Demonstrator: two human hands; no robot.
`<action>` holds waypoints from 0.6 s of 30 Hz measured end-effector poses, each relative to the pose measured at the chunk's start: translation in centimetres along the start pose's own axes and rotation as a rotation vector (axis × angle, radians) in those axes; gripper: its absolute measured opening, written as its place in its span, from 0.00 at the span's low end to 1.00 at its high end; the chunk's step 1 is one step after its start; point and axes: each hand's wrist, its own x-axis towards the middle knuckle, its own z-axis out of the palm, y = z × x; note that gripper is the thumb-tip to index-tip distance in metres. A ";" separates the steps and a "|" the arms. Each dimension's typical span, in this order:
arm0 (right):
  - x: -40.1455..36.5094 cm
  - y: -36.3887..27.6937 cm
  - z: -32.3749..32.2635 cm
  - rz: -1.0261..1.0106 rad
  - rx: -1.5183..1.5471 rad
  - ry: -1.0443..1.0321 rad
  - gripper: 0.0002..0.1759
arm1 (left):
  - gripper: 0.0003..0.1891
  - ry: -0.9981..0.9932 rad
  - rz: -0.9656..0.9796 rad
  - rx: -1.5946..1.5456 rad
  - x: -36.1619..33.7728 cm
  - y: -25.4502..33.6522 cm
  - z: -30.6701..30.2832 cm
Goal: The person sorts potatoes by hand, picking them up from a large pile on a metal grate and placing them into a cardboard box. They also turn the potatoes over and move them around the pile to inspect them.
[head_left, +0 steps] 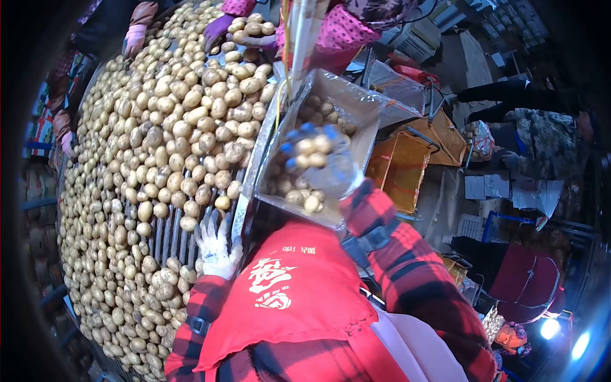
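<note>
My left hand [217, 247], in a whitish work glove, rests with fingers apart on the dark slats [170, 239] of a sorting table, beside loose potatoes [223, 202]. Over a lined box [366, 113] to the right of the table, my right hand [340, 169] wears a glove with blue fingertips. Motion blurs it, but a few potatoes [313, 153] show cupped between its fingers. More potatoes [310, 202] lie in the bottom of the box, partly hidden by that hand. Clear plastic film covers the box walls.
A metal rail [247, 202] divides the potato table from the box. Across the table are other people's gloved hands, one pink [135, 39] and one purple [218, 28]. An orange-brown bin [398, 167] stands right of the box. Another person [541, 143] is farther right.
</note>
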 end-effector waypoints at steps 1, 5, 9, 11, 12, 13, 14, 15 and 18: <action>-0.8 -2.6 2.5 -0.123 -0.037 0.158 0.20 | 0.32 0.013 0.015 0.048 0.0 0.0 0.8; -0.6 -18.2 -7.3 -0.284 0.007 -0.160 0.18 | 0.31 -0.015 0.034 0.085 0.7 -0.3 1.3; 0.5 -29.3 -10.8 -0.499 -0.416 0.339 0.20 | 0.33 -0.019 -0.020 0.059 0.0 -0.1 1.5; 3.5 -26.5 -6.7 -0.573 -0.611 0.795 0.25 | 0.35 0.007 -0.031 0.056 0.3 0.1 1.0; 4.6 -24.3 -5.8 -0.648 -0.823 0.978 0.25 | 0.35 -0.002 -0.046 0.060 0.4 0.5 0.8; 4.6 -20.6 -5.5 -0.658 -1.153 0.830 0.24 | 0.36 -0.014 -0.055 0.051 0.4 0.7 0.4; 4.6 -16.4 -5.1 -0.683 -1.469 0.654 0.23 | 0.37 -0.026 -0.051 0.035 0.3 0.8 0.1; 5.7 -12.1 -5.2 -0.633 -1.588 0.487 0.23 | 0.38 -0.027 -0.057 0.009 0.2 0.7 0.3; 7.2 3.9 -1.5 -0.360 -1.758 0.093 0.25 | 0.34 -0.032 -0.081 -0.005 0.0 1.0 0.0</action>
